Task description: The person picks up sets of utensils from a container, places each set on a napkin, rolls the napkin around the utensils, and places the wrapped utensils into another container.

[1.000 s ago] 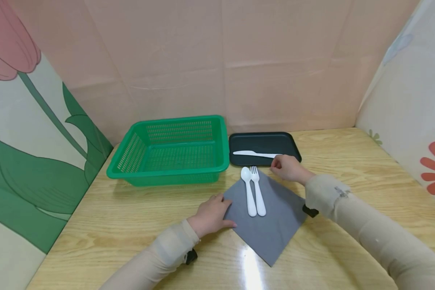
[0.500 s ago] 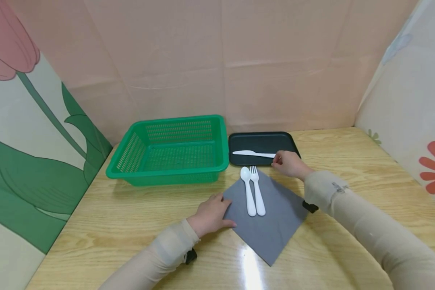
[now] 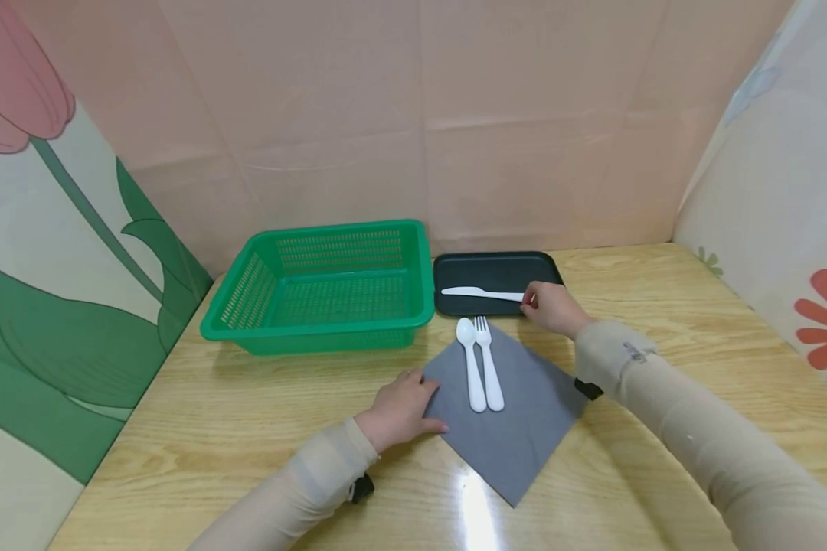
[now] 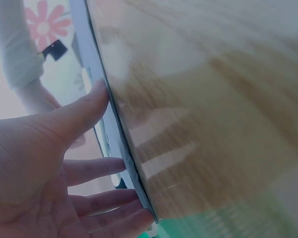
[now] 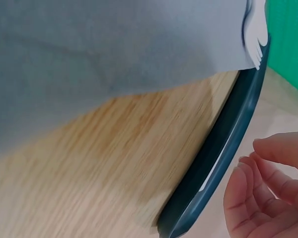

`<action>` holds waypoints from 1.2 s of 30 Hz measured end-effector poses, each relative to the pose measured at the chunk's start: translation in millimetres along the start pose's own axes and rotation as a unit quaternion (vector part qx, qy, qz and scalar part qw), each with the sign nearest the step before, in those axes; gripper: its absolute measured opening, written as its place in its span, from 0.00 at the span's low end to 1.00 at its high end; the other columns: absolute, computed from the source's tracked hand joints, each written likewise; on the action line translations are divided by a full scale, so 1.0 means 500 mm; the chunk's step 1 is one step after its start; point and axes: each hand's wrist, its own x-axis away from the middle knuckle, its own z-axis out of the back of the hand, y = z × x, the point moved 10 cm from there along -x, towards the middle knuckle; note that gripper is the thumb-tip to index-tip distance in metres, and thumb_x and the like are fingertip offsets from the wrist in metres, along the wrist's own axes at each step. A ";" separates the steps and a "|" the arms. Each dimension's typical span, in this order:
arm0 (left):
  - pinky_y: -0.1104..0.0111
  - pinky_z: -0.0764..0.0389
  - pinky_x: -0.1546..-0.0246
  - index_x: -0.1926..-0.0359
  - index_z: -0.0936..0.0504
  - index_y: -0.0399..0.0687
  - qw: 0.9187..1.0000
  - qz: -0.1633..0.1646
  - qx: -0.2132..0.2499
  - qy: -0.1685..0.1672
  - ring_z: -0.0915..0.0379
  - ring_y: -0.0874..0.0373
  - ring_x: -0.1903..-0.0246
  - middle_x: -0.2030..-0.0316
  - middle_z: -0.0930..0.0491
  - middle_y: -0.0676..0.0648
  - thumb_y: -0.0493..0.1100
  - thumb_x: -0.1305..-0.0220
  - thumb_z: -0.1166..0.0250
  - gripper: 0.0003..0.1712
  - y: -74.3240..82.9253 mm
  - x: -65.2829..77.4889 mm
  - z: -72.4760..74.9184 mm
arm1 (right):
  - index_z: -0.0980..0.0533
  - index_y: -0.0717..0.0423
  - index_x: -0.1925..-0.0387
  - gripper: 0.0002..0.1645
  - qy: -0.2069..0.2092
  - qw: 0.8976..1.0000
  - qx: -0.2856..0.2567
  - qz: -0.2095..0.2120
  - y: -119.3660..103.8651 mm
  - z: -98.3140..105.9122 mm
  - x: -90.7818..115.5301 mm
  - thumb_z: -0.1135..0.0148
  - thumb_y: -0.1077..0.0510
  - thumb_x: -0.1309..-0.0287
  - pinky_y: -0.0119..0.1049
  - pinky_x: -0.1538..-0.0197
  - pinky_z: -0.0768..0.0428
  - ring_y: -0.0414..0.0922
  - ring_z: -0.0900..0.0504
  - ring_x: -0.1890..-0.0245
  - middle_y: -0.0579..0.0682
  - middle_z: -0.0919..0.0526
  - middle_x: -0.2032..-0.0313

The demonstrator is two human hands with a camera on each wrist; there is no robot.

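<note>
The left hand (image 3: 398,409), fingers apart, touches the napkin (image 3: 531,413) at its left edge; the right hand (image 3: 554,308) curls at the knife (image 3: 482,293) in the tray (image 3: 496,268), gripping or not I can't tell, desk (image 3: 675,329) stretching rightward.

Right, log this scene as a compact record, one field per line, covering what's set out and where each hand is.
surface: pale wood-grain table
center: square gray fabric napkin, one corner toward the person
atop it: white plastic-looking spoon; white plastic-looking fork to its right; heads pointing away from the person
beyond it: shallow black rectangular tray, with a white plastic-looking knife in it
back left: green rectangular plastic basket with slotted walls
left hand: touching the napkin's left edge
right hand: at the knife's handle end; grip unclear
</note>
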 end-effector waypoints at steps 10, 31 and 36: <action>0.62 0.23 0.49 0.40 0.28 0.43 1.000 0.000 -0.004 -0.003 0.30 0.51 0.46 0.44 0.28 0.41 0.62 0.47 0.35 0.39 -0.001 -0.001 -0.002 | 0.26 0.67 0.64 0.09 0.016 0.999 0.030 0.011 0.008 0.000 -0.021 0.44 0.63 0.43 0.40 0.67 0.26 0.48 0.25 0.73 0.59 0.21 0.70; 0.62 0.23 0.51 0.40 0.27 0.44 1.000 -0.003 -0.011 0.002 0.29 0.52 0.48 0.46 0.27 0.42 0.63 0.47 0.35 0.39 0.000 -0.001 -0.001 | 0.24 0.69 0.57 0.12 0.022 0.997 0.074 -0.009 0.030 -0.014 -0.054 0.44 0.65 0.41 0.48 0.57 0.25 0.56 0.24 0.61 0.64 0.21 0.62; 0.62 0.23 0.52 0.40 0.27 0.44 1.000 -0.003 -0.009 0.002 0.29 0.51 0.47 0.46 0.27 0.42 0.63 0.47 0.35 0.39 0.000 -0.001 0.000 | 0.24 0.68 0.57 0.12 0.024 0.996 0.087 -0.012 0.036 -0.018 -0.056 0.44 0.64 0.40 0.49 0.56 0.24 0.56 0.24 0.59 0.64 0.22 0.61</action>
